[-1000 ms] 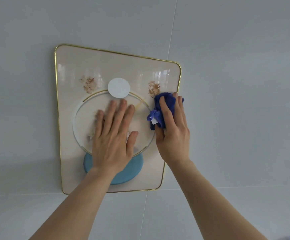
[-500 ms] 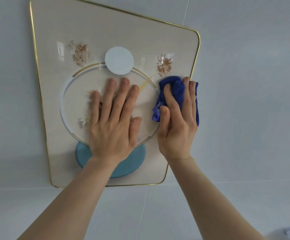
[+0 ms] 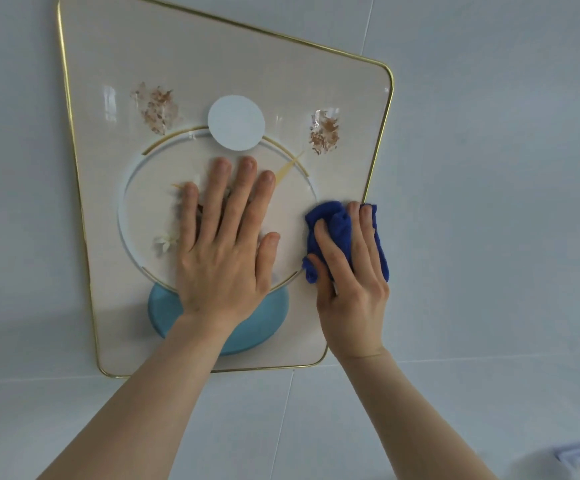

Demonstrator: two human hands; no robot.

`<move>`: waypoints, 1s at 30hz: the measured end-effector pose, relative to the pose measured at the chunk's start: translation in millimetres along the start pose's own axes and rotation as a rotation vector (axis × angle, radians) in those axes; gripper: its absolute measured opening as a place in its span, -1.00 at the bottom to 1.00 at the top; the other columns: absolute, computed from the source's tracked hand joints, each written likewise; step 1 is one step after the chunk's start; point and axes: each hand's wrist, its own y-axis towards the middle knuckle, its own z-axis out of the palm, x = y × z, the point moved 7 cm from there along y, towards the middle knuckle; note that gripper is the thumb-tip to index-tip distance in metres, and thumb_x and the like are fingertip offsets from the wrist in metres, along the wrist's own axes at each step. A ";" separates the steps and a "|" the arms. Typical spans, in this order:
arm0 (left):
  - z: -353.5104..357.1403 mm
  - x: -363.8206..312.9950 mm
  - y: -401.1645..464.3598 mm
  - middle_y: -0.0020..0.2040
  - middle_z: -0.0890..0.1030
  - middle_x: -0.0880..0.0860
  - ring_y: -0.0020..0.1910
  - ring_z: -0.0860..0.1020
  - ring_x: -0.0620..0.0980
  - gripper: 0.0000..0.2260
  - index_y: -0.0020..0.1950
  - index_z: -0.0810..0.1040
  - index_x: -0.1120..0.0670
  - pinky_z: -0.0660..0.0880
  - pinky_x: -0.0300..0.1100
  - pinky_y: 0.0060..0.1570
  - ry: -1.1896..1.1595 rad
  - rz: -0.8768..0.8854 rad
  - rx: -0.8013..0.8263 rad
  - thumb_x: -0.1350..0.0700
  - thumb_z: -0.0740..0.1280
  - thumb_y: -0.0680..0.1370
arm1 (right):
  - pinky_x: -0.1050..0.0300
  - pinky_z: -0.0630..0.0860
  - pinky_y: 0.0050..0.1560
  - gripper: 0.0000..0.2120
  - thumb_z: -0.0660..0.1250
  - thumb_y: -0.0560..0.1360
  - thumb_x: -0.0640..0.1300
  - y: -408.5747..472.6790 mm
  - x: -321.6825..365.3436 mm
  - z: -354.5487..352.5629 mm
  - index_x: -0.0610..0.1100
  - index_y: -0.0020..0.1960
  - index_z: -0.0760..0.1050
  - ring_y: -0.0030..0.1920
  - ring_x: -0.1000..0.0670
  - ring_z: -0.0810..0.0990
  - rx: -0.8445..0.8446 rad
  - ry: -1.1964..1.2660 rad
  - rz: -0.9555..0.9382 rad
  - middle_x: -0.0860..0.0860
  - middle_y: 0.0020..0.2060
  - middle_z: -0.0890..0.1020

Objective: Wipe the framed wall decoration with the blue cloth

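Mid-wipe. Framed wall decoration hangs on the white tiled wall, thin gold frame, glossy cream face with a ring motif, a white disc near the top, a light blue disc at the bottom and two brownish speckled patches in the upper part

My left hand is spread wide and flat on the middle of the panel, fingers up, palm over the lower arc of the ring; holding nothing, just bracing the piece against the wall

My right hand presses the bunched blue cloth to the panel's right side, close against the gold edge, about mid-height. Fingers lie over the wad, thumb tucked at its left; the cloth spills past the frame line a little on the right

Step in hand, as I judge it: working the right margin. Next move calls for keeping pressure flat and carrying the cloth along that edge, then across the parts my left hand covers, which means shifting the brace. The speckled patches look like part of the design, though I cannot be sure
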 end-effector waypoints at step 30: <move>2.3 0.0 -1.4 0.72 0.11 0.04 0.72 0.00 0.12 -0.46 0.72 0.10 0.04 -0.11 0.14 0.69 0.040 0.026 0.031 -0.08 -0.01 0.74 | 0.43 0.57 -0.16 -0.62 0.48 0.53 -0.33 81.8 -1.9 -58.5 0.09 0.19 0.70 -0.17 0.25 0.67 0.047 0.621 0.549 0.25 -0.14 0.75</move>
